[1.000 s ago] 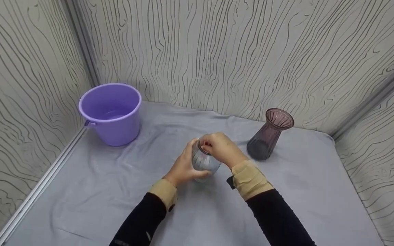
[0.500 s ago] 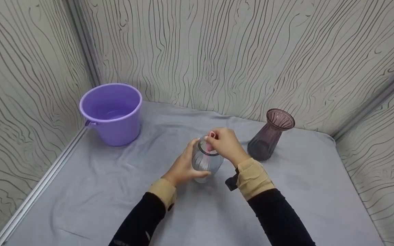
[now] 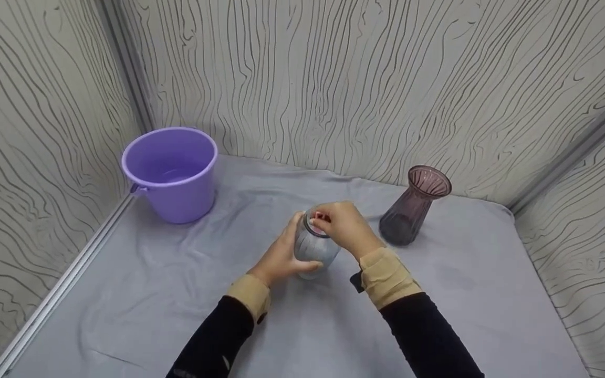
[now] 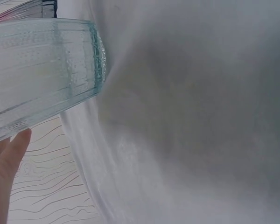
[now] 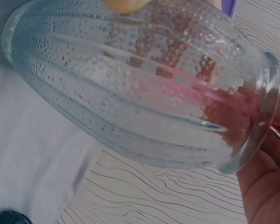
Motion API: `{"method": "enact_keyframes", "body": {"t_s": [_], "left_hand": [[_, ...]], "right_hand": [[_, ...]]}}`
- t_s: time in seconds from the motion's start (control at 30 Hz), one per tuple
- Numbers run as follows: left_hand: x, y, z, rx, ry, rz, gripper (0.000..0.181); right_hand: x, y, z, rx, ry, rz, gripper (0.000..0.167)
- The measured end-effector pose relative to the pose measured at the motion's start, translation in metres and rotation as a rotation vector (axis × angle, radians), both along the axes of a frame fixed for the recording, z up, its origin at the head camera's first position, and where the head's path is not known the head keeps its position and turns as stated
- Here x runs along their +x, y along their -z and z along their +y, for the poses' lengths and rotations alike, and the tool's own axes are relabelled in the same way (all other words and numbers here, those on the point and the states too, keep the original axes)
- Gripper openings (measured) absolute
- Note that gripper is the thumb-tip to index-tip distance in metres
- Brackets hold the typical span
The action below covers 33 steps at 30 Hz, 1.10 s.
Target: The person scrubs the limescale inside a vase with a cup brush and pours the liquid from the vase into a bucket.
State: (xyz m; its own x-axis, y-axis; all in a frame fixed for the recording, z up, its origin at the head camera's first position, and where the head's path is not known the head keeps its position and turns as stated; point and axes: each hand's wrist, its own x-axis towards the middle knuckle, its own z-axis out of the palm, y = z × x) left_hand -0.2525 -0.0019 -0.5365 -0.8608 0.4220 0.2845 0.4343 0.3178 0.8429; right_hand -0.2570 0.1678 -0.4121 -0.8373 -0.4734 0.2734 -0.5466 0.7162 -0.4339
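Wood-grain wall panels stand behind the clear glass vase; wrinkled gray cloth lies beneath it. Purple bucket: behind-left of the vase. Left hand: wrapped around the vase's side. Right hand: pinches a pink item at the vase's mouth, partly inside. Purple glass vase: behind-right.

Pale, dark-lined walls meet at grey strips around what seems a cloth-covered table.

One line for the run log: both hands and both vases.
left hand: grips clear vase | right hand: pinches pink item, which extends inside clear vase | purple vase: standing untouched
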Motion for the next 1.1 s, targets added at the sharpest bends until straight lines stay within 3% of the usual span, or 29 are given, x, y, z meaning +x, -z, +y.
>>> {"method": "enact_keyframes", "body": {"t_s": [0.2, 0.37, 0.63, 0.77, 0.87, 0.97, 1.1], "left_hand": [[0.0, -0.002, 0.001, 0.0, 0.007, -0.018, 0.114], [0.005, 0.003, 0.002, 0.026, -0.029, -0.003, 0.112], [0.028, 0.015, 0.028, 0.085, -0.265, 0.131, 0.115], [0.031, 0.015, 0.043, 0.107, -0.383, 0.163, 0.119], [0.03, 0.012, 0.047, 0.083, -0.438, 0.197, 0.116], [0.029, 0.01, 0.047, 0.061, -0.437, 0.237, 0.112], [0.027, 0.011, 0.042, 0.071, -0.384, 0.261, 0.109]], "right_hand": [[-0.002, -0.004, -0.003, 0.128, 0.005, -0.025, 0.018], [-0.003, -0.001, -0.007, 0.134, 0.018, -0.028, 0.022], [0.003, 0.006, -0.008, 0.097, 0.048, 0.064, 0.023], [0.004, 0.009, -0.006, 0.086, 0.064, 0.1, 0.015], [0.005, 0.008, -0.004, 0.072, 0.067, 0.103, 0.01], [0.007, 0.007, -0.001, 0.056, 0.063, 0.09, 0.007], [0.01, 0.003, 0.0, 0.048, 0.034, 0.055, 0.005]]}}
